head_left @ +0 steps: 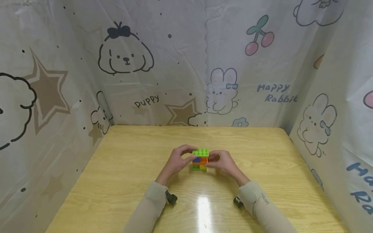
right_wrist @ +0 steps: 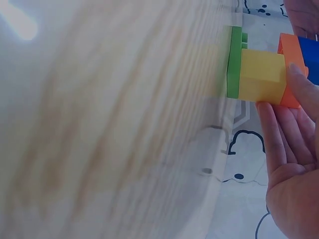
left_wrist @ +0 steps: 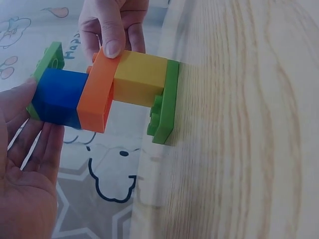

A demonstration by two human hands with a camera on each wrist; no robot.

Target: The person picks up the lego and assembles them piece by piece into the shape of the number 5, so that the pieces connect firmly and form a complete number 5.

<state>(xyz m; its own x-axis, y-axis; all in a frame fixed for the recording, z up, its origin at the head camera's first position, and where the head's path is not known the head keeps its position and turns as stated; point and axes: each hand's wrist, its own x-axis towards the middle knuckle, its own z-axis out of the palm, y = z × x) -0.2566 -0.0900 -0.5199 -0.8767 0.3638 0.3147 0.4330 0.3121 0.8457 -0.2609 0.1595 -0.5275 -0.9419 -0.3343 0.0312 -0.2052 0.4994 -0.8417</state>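
A small tower of toy building bricks stands on the table. From the bottom up it has a flat green brick (left_wrist: 167,107), a yellow brick (left_wrist: 140,77), an orange brick (left_wrist: 97,94), a blue brick (left_wrist: 60,97) and another flat green brick (head_left: 201,152) on top. My left hand (head_left: 177,160) holds the top green brick at its left side, the thumb tip close to the blue one. From the right, my right hand (head_left: 225,161) pinches the orange brick, thumb on the near side. Part of the lower green brick's studs shows beside the yellow brick.
Pale wood-grain table (head_left: 131,145) lies under the tower, with a bright light reflection near its front. Printed cloth walls (head_left: 180,58) with cartoon animals rise behind and at both sides. Small dark devices (head_left: 172,198) sit at both cuffs.
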